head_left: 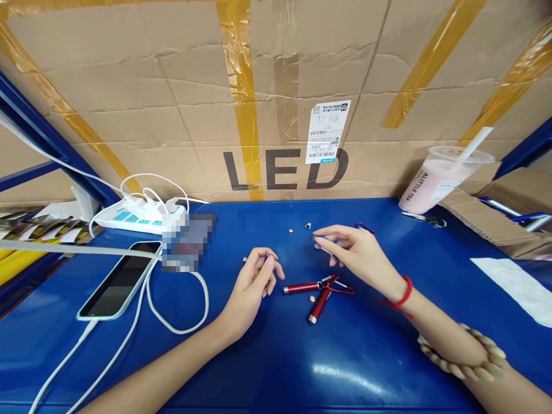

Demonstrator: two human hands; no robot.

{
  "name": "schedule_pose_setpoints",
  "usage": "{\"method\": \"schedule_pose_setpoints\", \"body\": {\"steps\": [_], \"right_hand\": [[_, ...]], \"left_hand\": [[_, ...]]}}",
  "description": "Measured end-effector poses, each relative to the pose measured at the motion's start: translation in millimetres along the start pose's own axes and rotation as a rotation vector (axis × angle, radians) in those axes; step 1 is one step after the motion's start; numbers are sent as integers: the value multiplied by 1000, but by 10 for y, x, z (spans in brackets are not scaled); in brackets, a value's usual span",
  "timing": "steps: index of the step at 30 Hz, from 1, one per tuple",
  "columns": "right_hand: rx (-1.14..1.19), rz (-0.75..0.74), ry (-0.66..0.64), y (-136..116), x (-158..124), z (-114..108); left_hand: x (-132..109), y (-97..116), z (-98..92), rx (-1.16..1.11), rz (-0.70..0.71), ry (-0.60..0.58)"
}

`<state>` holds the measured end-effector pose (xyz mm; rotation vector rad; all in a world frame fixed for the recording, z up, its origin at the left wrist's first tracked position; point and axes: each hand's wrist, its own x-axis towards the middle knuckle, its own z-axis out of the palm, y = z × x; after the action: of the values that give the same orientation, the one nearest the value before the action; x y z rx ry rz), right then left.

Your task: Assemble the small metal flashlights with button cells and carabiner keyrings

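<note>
Cardboard [185,86] printed LED stands behind a glossy blue tabletop [353,351] bearing one pink-filled cup [425,184], one power strip [135,217] and one pale-edged phone [118,282]. Two red tubes [319,305] lie between the hands, nearer the wearer. Left hand [252,282] and right hand [364,253] each pinch one small piece [315,237] above the tabletop, mostly hidden by fingers.
</note>
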<state>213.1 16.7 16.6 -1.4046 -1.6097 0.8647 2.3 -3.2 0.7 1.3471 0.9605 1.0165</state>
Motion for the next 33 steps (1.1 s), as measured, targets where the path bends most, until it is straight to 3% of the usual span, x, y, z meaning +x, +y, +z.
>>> {"method": "schedule_pose_setpoints", "body": {"steps": [3, 7, 11, 14, 17, 21, 23, 28, 33], "right_hand": [[-227, -36, 6, 90, 58, -79], [-468, 27, -38, 193, 107, -158], [-584, 78, -90, 250, 115, -199], [-645, 95, -58, 248, 110, -225], [-745, 102, 54, 195, 102, -267], [-923, 31, 344, 136, 94, -359], [-1011, 45, 392, 165, 97, -407], [-1215, 182, 278, 380, 125, -436], [-1178, 101, 224, 453, 148, -340]], "left_hand": [[-2, 11, -7, 22, 8, 38], [-8, 18, -12, 20, 10, 73], [-10, 28, -22, -12, 30, 149], [-3, 32, -34, -41, 60, 236], [7, 23, -50, -80, 95, 295], [16, 12, -68, -110, 146, 351], [17, 11, -68, -118, 161, 356], [6, 4, -44, -59, 148, 323], [-12, 12, -32, -16, 152, 306]]}}
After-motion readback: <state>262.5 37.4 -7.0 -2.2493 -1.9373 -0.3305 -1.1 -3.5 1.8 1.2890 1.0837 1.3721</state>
